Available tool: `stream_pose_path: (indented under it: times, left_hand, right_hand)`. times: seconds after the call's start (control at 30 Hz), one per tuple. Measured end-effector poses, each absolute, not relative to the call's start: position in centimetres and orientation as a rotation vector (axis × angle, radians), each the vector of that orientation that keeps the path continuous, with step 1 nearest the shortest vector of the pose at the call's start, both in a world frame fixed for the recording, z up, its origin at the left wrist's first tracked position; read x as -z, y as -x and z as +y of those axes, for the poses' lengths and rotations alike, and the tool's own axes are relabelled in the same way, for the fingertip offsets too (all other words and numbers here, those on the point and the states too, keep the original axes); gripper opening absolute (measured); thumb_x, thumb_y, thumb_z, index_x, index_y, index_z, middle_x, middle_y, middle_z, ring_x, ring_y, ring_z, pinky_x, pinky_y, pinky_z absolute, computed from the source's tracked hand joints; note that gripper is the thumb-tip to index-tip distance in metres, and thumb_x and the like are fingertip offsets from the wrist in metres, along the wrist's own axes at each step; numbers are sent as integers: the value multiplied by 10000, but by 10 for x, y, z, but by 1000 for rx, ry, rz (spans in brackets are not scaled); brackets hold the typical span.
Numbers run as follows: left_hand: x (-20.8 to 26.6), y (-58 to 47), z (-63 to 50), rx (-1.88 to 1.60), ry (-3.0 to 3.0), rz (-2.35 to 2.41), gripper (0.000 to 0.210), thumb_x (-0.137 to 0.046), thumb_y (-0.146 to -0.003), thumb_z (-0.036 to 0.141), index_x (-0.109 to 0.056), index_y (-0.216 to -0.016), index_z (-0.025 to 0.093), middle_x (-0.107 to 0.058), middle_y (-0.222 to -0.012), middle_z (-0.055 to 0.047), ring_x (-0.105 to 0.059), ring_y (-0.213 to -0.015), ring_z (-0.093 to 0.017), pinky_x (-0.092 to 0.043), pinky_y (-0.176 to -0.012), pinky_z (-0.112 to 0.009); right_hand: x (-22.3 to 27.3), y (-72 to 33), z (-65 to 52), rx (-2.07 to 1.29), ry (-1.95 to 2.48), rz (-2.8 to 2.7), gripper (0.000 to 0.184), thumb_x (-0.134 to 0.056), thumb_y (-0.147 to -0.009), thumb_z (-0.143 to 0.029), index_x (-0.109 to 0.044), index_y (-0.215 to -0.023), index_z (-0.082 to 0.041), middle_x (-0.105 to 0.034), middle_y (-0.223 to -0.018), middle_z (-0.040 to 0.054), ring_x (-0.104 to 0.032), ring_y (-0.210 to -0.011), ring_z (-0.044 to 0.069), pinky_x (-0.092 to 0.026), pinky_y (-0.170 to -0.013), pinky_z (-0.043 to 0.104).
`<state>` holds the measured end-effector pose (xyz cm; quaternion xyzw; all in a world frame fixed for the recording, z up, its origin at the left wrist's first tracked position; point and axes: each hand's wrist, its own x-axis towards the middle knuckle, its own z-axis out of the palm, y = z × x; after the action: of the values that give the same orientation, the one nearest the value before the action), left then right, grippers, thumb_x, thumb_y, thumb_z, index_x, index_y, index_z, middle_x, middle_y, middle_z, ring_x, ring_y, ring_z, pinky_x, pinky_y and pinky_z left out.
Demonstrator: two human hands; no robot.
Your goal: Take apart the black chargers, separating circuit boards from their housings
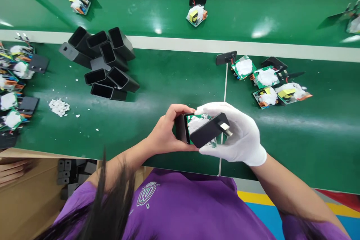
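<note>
Bare, my left hand is wrapped round a black plastic housing above the green bench. In my right hand, which wears a white glove, is a circuit board covered in white compound. One end of the board sits in the mouth of the housing; how deep it goes is hidden. A black end cap with metal plug prongs lies slanted over the board, between the gloved thumb and fingers.
Several empty black housings stand and lie at the left. Circuit boards with caps are grouped at the right and far left. White crumbs form a small pile. Beyond a pale strip sit more boards. A cardboard box holds housings below.
</note>
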<state>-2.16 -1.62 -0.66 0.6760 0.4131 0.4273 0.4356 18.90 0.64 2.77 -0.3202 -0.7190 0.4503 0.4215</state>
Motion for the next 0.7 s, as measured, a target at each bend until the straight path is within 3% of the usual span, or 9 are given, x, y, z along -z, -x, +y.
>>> stream_pose_path:
  times: [0.17, 0.33, 0.5, 0.6, 0.7]
  left_hand:
    - [3, 25, -8, -1180, -1827, 942, 624, -867, -731, 386, -535, -1236, 234, -640, -1219, -118, -638, -1131, -239, -542, -929, -367]
    - [1, 27, -4, -1249, -1923, 976, 554, -818, -787, 368, -555, -1258, 241, -629, -1177, -106, -631, -1097, -231, -550, -925, -377]
    - [5, 26, -6, -1081, -1876, 947, 541, -780, -792, 317, -542, -1268, 217, -684, -1178, -108, -688, -1052, -233, -576, -899, -355]
    - [4, 25, -7, -963, -1730, 973, 524, -785, -771, 307, -579, -1242, 203, -710, -1163, -96, -704, -1031, -235, -577, -914, -348]
    - [3, 26, -9, -875, -1643, 952, 498, -784, -756, 310, -619, -1210, 189, -720, -1157, -99, -695, -1056, -246, -559, -949, -355]
  right_hand:
    - [-31, -187, 8, -967, 733, -1894, 616, -840, -778, -276, -560, -1327, -280, -735, -1169, 95, -712, -1101, 267, -612, -936, 434]
    - [-36, -184, 9, -594, 677, -2131, 656, -773, -848, -226, -473, -1430, -268, -755, -1128, 83, -725, -1072, 250, -624, -906, 397]
    - [-31, -180, 2, -396, 846, -2257, 600, -693, -923, -400, -469, -1461, -261, -714, -1195, 122, -698, -1129, 282, -611, -934, 446]
    - [-37, -185, -1, -342, 886, -2263, 767, -628, -916, -593, -367, -1546, -243, -664, -1285, 167, -685, -1144, 301, -612, -916, 443]
    - [-47, -204, 22, -336, 1025, -2208, 758, -582, -945, -579, -318, -1578, -256, -637, -1369, 148, -639, -1233, 308, -569, -1005, 470]
